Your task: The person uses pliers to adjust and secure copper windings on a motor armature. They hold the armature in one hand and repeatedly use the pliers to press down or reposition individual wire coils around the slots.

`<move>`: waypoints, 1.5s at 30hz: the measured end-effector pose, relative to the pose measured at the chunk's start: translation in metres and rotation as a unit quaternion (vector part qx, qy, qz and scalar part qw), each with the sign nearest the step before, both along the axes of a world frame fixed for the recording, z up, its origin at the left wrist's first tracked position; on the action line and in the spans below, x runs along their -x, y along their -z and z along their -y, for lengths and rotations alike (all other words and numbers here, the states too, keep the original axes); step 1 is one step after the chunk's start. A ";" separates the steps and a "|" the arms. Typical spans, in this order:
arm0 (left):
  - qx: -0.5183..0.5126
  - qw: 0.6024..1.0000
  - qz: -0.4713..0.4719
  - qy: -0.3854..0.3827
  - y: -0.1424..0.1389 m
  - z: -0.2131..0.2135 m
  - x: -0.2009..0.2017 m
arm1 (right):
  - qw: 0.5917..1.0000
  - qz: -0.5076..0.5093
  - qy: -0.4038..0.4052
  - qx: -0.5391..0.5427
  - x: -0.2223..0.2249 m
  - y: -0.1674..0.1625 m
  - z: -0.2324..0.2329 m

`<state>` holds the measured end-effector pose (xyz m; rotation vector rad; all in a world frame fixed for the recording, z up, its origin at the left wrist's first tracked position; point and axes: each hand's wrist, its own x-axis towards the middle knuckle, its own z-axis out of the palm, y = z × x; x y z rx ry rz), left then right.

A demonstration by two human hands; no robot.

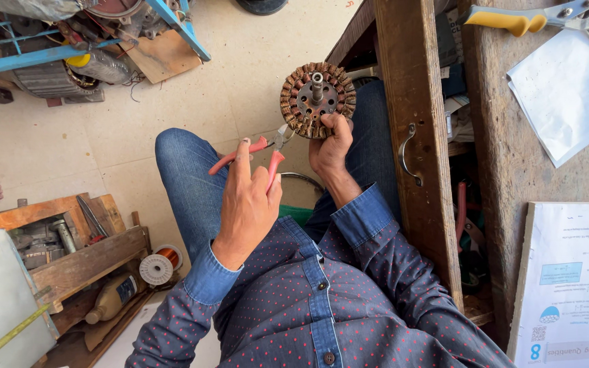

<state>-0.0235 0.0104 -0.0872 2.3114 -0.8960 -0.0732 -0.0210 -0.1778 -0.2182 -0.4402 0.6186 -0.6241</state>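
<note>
Head view looks down on a wooden worktop [512,129] at right. Over the lap, the right hand [330,146] is closed on the lower edge of a round copper-wound motor core [317,99]. The left hand [247,197] is wrapped around red-handled pliers [260,151], whose tips touch the core's left rim.

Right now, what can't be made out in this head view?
- Plier tips: too small to tell whether they grip a wire of the stator.
- Right hand palm and stator's near edge: hidden by the fingers.
- Yellow-handled cutters: cut off at top edge.
- Left hand grip: seen from behind only.
</note>
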 end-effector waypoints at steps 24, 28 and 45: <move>-0.083 0.996 0.026 0.012 -0.005 0.012 0.002 | 0.999 0.030 -0.005 0.037 0.004 -0.002 -0.006; -0.106 0.993 0.042 0.012 -0.006 0.019 0.002 | 0.995 0.041 0.015 0.092 0.004 -0.005 -0.006; -0.050 0.998 -0.005 0.037 0.002 0.005 -0.011 | 0.997 -0.009 0.020 0.076 0.005 -0.004 -0.012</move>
